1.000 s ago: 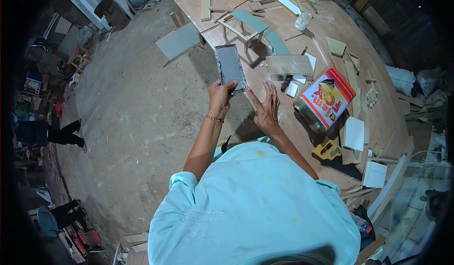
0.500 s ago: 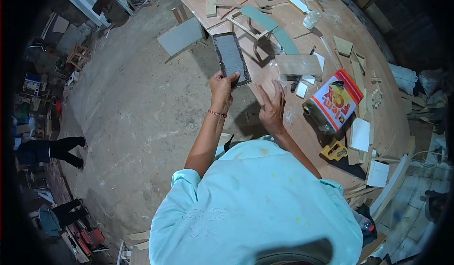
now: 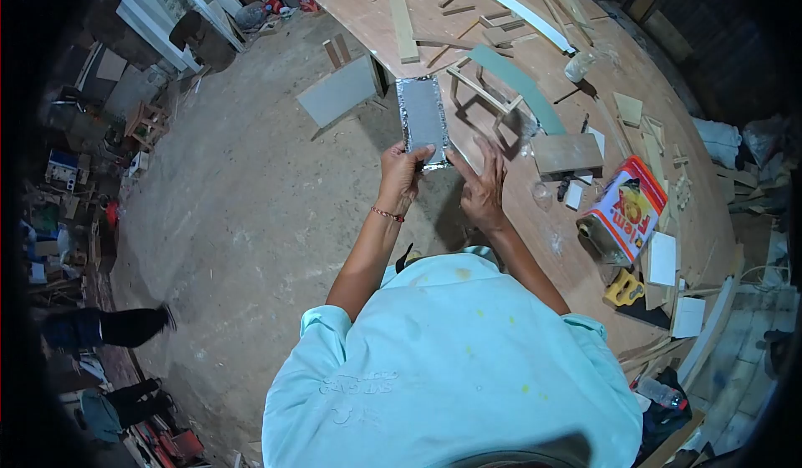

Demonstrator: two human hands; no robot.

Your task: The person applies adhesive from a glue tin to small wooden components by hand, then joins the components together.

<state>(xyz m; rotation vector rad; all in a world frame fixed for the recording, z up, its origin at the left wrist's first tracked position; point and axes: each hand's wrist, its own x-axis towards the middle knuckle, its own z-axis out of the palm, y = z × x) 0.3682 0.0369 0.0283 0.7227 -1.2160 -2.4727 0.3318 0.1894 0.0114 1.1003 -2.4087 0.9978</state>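
Note:
My left hand [image 3: 399,180] grips the near end of a small rectangular panel [image 3: 423,121], thumb on top and the other fingers hidden beneath. The panel has a flat grey face and a shiny, crinkled silvery border. It is held at the table's left edge. My right hand [image 3: 484,192] has its fingers stretched and apart, with the index fingertip right at the panel's near right corner. Beyond that hand, a small wooden frame [image 3: 493,92] stands on the table [image 3: 535,238] beside a curved green strip [image 3: 539,109].
Right of my hands are a wooden block [image 3: 568,152], a large printed tin [image 3: 626,209] and a yellow-handled tool [image 3: 624,288]. Wood strips [image 3: 404,29] litter the far table. A grey board [image 3: 338,92] leans near the table's left edge. Two people [image 3: 134,328] are at the far left.
The view has shifted, so the table sits lower and farther right. The panel's border now glints silver instead of looking dark. My right index finger has come to the panel's corner. One person has moved.

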